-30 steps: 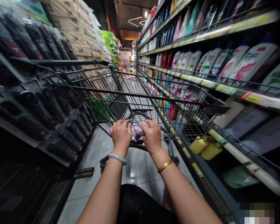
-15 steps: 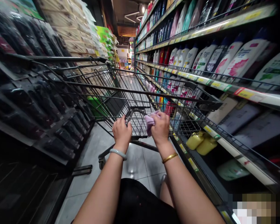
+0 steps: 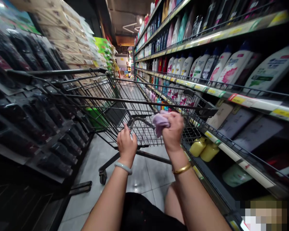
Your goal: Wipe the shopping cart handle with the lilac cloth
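Observation:
A purple cloth (image 3: 161,122) is bunched in my right hand (image 3: 173,128), which is closed on it and slightly blurred. That hand is in front of the wire side of a dark shopping cart (image 3: 139,102); whether the cloth touches the wires I cannot tell. My left hand (image 3: 126,141) is at the lower part of the same wire side. Its index finger points up, the thumb stands apart, and the other fingers curl at the wires, their tips hidden. A pale bangle (image 3: 123,167) circles my left wrist, a gold bangle (image 3: 182,169) my right.
Shelves of shampoo bottles (image 3: 234,67) rise along the right, with yellow bottles (image 3: 203,149) low down. Dark packaged goods (image 3: 24,118) hang on the left, before stacked beige packs (image 3: 67,35). Grey floor tiles (image 3: 139,176) run under the cart, near a cart wheel (image 3: 102,177).
My right hand has moved right and slightly up with the cloth, away from my left hand. My left index finger now points up. The whole view has shifted slightly.

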The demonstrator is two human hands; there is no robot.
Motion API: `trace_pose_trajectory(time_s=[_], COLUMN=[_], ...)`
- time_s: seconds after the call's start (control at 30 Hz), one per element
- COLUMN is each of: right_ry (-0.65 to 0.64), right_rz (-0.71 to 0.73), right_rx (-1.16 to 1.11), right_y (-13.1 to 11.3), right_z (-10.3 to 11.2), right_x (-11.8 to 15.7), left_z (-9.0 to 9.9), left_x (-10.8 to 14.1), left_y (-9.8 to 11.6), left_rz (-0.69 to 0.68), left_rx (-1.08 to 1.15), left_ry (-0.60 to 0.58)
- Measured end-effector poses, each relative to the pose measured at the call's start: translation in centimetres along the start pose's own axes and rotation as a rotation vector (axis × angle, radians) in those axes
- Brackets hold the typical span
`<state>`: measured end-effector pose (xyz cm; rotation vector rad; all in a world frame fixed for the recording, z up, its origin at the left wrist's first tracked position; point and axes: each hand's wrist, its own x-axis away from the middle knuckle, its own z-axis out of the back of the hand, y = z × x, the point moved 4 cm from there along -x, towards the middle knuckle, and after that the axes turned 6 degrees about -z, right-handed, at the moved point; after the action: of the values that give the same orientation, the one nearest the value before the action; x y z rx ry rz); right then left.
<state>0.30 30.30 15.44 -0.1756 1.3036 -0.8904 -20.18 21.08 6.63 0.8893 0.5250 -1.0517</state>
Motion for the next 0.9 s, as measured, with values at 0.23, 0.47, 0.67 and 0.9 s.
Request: trace_pose_trajectory(time_s=[0.23, 0.47, 0.67, 0.9], right_ry=[-0.173, -0.659, -0.675, -0.859], right_rz=[0.140, 0.308, 0.039, -0.161], right_rx=[0.242, 0.324, 0.493, 0.183], right_y=[-4.8, -3.4, -2.3, -0.7], right_z=[1.2, -0.3, 0.4, 0.7], right_x=[-7.3, -9.4, -11.4, -12.9], left_z=[4.7, 7.1, 5.2, 6.2], left_x=[-3.2, -12.8, -15.0, -14.8], left_y=[5.3, 11.1, 11.3, 9.4], left_rz=[-0.233, -0.440, -0.482, -0.449], left_rx=[0.032, 0.065, -0.227, -0.224], left_ry=[0.250, 0.058, -0.316, -0.323])
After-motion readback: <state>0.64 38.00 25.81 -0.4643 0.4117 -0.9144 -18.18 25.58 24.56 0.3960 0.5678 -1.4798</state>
